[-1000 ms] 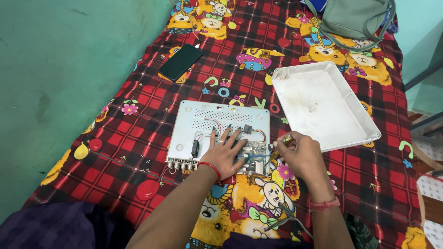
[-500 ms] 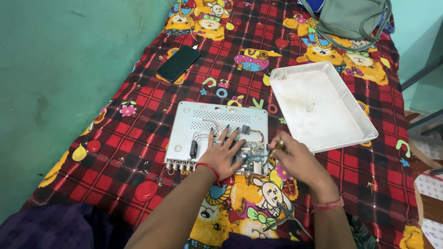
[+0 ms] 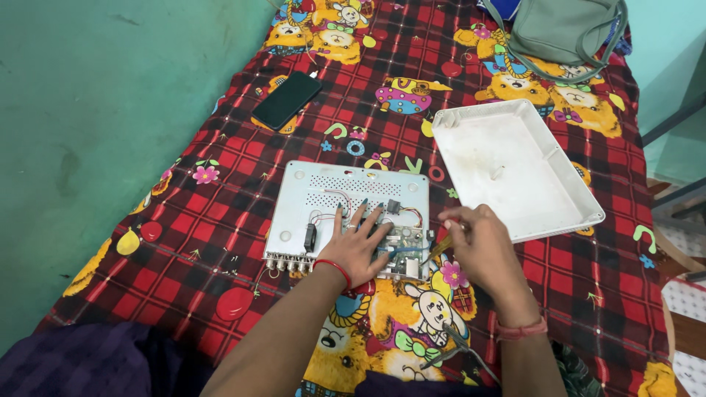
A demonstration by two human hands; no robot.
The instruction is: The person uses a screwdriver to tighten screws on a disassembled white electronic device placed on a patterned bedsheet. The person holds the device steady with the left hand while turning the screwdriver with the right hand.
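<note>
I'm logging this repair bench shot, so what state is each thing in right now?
Device base: opened, cover off, circuit board exposed.
Circuit board: in the base, pressed by the left hand.
White cover: off, lying inside-up beside the base.
Screwdriver: held in the right hand, tip by the board.
Phone: screen dark, flat.
Green bag: resting on the blanket; whether zipped, cannot tell.

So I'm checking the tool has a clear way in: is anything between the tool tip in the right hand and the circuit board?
Nothing visible. The right hand holds a thin tool whose tip is at the circuit board edge. The left hand lies flat on the board, to the tool's left, not across its path.
</note>
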